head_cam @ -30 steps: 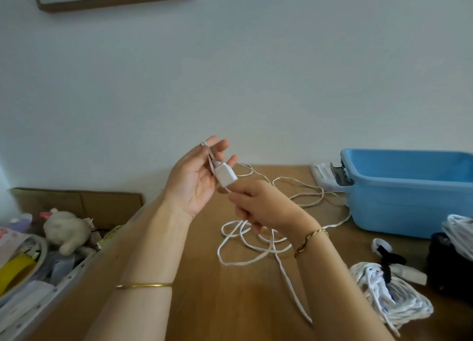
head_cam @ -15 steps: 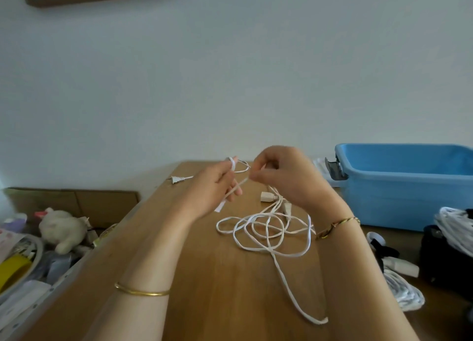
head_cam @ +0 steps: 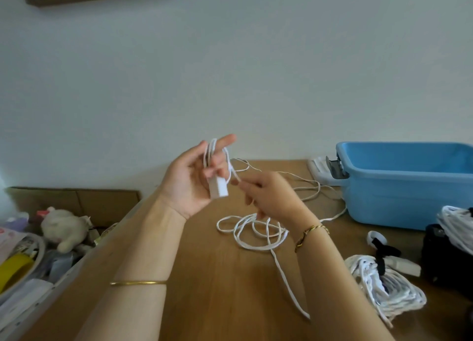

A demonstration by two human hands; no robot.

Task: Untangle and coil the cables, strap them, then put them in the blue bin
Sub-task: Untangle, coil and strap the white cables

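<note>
Left hand (head_cam: 186, 187) is up, palm toward us, with a few turns of the white cable (head_cam: 267, 234) wound over its fingers and the plug block (head_cam: 218, 190) pinned against them. That reads as the anchor, so the coil has a fixed start. Right hand (head_cam: 271, 194) is just beside it, fingertips pinching the strand that leads off the turns, likely feeding the next wrap. The rest of the cable falls from that pinch to loose, overlapping loops in the middle of the tabletop (head_cam: 217, 289), one tail running toward the near edge and thinner strands trailing to the far right. So coiling is barely under way here, with no strapping yet. The blue bin (head_cam: 399, 202) waits at the far right corner, and nothing shows inside it from this angle. A strapped coil (head_cam: 384, 289) lies by the near right edge, not binned.
</note>
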